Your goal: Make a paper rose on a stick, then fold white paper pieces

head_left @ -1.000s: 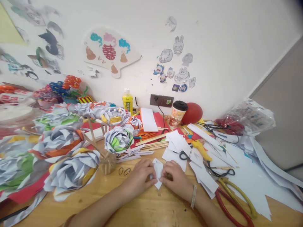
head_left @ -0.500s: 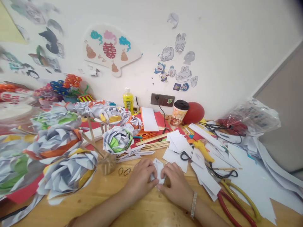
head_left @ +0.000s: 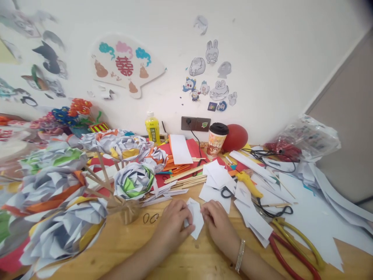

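A small white sheet of folded paper lies over the wooden table, its pointed lower end toward me. My left hand holds its left side, thumb and fingers closed at the edge. Just off the paper's right edge is my right hand, its fingers loosely bent and holding nothing that I can see. A beaded bracelet circles the right wrist. Two dark rings lie on the table left of my left hand.
Paper flowers on sticks crowd the left side. Wooden sticks and white paper pieces lie beyond my hands. A yellow glue gun and red-and-yellow-handled pliers lie right. A lidded cup and yellow bottle stand behind.
My right hand has let go of the folded paper and moved slightly right. More of the paper shows, with the left hand still on it. The view has shifted slightly right.
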Motion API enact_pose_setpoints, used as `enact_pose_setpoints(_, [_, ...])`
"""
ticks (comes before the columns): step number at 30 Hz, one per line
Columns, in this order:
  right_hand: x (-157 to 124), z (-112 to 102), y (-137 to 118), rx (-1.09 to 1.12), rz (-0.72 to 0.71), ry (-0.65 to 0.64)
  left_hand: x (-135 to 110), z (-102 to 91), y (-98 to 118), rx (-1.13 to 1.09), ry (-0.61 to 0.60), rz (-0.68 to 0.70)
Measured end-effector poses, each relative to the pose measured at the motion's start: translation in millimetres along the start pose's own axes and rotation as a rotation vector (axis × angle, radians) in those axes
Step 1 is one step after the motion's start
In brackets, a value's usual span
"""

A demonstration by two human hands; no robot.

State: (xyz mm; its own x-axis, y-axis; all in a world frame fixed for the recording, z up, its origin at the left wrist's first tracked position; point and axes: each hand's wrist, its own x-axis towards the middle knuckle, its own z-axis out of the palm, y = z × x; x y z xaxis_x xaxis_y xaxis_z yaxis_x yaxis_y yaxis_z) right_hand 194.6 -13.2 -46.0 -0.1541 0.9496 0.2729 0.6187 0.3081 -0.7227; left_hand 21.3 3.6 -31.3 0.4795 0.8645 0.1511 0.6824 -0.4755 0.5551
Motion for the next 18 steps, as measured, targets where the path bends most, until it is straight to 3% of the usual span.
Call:
enact_pose_setpoints(2, [-1,0,-3,0.007,0.012,0.018,0,0.5,0,-0.001,-0.001,0.0])
enact_pose_setpoints(8, [-4,-2,-13,-0.161,0.054,-0.102,-1,-0.7,-5,0.055,0.025,-0.012])
enact_pose_setpoints(12, [-4,-1,-11,-0.161,0.067,-0.118,1,-10.0,-21,0.191,0.163,0.017])
enact_pose_setpoints(15, [0,-3,-7,-0.137,0.044,-0.165,5,-15.8,-35,0.221,0.276,0.243])
enact_pose_setpoints(18, [6,-11,-2,-0.078,0.011,-0.22,8,-17.6,-40,0.202,0.25,0.541])
